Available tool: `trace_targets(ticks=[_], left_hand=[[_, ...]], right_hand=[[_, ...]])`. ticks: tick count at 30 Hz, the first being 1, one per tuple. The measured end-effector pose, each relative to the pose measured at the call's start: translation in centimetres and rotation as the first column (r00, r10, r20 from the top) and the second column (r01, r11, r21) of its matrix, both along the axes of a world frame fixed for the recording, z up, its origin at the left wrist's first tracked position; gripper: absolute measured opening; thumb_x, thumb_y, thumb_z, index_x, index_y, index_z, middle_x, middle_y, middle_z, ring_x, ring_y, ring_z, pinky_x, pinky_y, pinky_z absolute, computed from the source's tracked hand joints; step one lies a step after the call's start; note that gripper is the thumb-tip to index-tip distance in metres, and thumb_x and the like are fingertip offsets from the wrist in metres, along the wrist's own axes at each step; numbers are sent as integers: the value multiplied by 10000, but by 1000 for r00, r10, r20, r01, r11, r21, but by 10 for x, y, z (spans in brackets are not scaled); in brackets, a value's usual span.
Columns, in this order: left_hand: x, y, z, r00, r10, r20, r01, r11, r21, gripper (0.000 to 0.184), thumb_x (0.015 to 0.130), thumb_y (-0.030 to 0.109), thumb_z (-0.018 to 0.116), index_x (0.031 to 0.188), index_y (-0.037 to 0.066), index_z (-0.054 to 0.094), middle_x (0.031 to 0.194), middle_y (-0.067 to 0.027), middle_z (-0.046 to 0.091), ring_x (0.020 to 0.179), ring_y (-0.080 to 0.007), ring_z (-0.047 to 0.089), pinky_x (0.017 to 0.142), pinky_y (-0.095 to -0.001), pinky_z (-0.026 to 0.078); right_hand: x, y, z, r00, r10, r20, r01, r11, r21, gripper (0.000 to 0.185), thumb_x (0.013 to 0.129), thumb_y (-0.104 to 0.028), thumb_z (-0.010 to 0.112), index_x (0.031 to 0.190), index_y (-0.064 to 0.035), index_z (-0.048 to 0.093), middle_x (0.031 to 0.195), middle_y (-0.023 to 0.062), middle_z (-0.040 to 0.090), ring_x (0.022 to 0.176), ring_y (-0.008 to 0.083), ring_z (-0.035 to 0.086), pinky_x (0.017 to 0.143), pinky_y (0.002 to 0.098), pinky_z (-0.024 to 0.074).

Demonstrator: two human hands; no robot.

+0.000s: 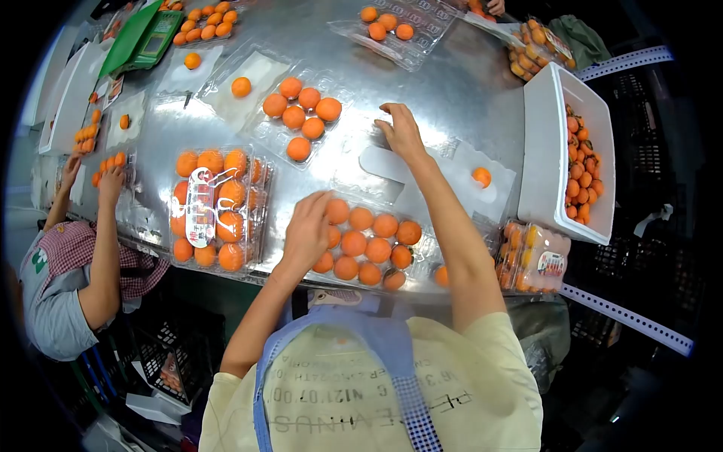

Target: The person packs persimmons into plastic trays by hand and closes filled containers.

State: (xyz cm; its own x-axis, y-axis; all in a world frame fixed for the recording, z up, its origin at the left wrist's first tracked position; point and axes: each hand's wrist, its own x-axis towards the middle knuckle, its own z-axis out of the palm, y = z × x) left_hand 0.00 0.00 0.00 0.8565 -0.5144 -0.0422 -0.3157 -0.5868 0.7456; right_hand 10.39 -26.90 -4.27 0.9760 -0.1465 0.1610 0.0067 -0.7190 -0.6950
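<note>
Two hands at work over the orange fruit!

Here we are at the metal table [482, 98], and front and centre sits the clear tray [425, 250], its orange fruit [378, 249] lined up in rows. Take that tray as the middle of the dial. The left hand [306, 230] is right in there at ten o'clock, fingers curled over the corner, close against the fruit; whether they're pinching the rim or a piece of fruit, I cannot tell from here!

Up towards twelve to one, the right hand [403, 135] stretches out, thumb and fingers spread apart, nothing between them. At eleven, a second tray [329, 137] carries a looser cluster of fruit. Round at two, a lone fruit [481, 177] sits on a white sheet [498, 197], and beyond it a white foam box [544, 151] is tilted, loaded with more. Packed fruit boxes [531, 258] at three! Between nine and ten, a labelled pack [230, 194], and farther out, a co-worker's hands [112, 182] are busy over fruit too.
</note>
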Motion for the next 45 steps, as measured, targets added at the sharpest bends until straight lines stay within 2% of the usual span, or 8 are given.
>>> trace_targets(ticks=[5,9,15,21,27,33,38,45], left_hand=[[40,-51,-29,936,-151,318,120,986,113,436,815,48,535,1240,-20,465,1316,-182,439,1245,-400,363,1018,-432,336],[44,-62,-36,946,-163,281,110,974,197,418,843,95,542,1228,-44,458,1322,-178,435,1253,-405,352,1028,-429,330],[50,-63,-50,969,-156,190,115,972,207,427,842,108,554,1229,-42,454,1345,-178,418,1264,-385,350,1022,-409,351],[60,-63,-58,979,-92,181,70,990,124,395,807,37,564,1191,-30,498,1309,-177,465,1232,-371,398,1020,-403,357],[65,-59,-57,992,-36,117,34,999,25,362,797,-4,523,1158,-32,528,1291,-176,484,1209,-348,432,1012,-396,372],[63,-60,-56,996,16,84,-13,999,-30,363,812,-7,511,1174,-2,527,1282,-179,497,1186,-324,468,999,-369,384],[65,-58,-47,994,98,-45,-106,973,-205,372,855,1,445,1226,20,465,1244,-192,492,1178,-350,452,969,-399,389],[59,-57,-41,989,134,-62,-145,956,-255,359,865,43,479,1223,23,473,1261,-207,450,1151,-369,461,957,-404,396]], right_hand=[[-27,-8,29,946,-21,323,80,982,-172,312,758,-76,671,1053,-41,575,1082,145,551,1098,318,475,912,400,411],[-84,-31,43,871,-114,477,242,946,-216,210,761,-49,658,966,-35,609,1061,131,561,1066,300,489,892,383,414],[-158,-60,39,920,-301,251,337,935,-113,168,784,-77,626,946,-32,622,1003,113,594,977,289,525,843,372,422],[-189,-50,9,953,-304,-10,280,890,-359,176,781,-152,624,919,-46,650,912,110,629,920,275,567,801,386,428],[-184,-44,2,861,-506,-59,504,863,-41,125,758,-101,635,860,-31,646,781,97,625,806,279,588,766,353,440],[-135,5,46,910,-197,365,263,954,-143,81,725,-77,662,797,-64,628,782,76,621,762,257,576,744,361,427],[-98,36,6,972,87,219,-21,958,-285,149,688,-143,706,812,-107,632,824,30,579,872,224,531,854,379,356],[-88,43,-2,1000,18,20,-11,949,-316,256,711,-227,702,922,-96,642,971,47,572,980,243,494,875,391,334]])
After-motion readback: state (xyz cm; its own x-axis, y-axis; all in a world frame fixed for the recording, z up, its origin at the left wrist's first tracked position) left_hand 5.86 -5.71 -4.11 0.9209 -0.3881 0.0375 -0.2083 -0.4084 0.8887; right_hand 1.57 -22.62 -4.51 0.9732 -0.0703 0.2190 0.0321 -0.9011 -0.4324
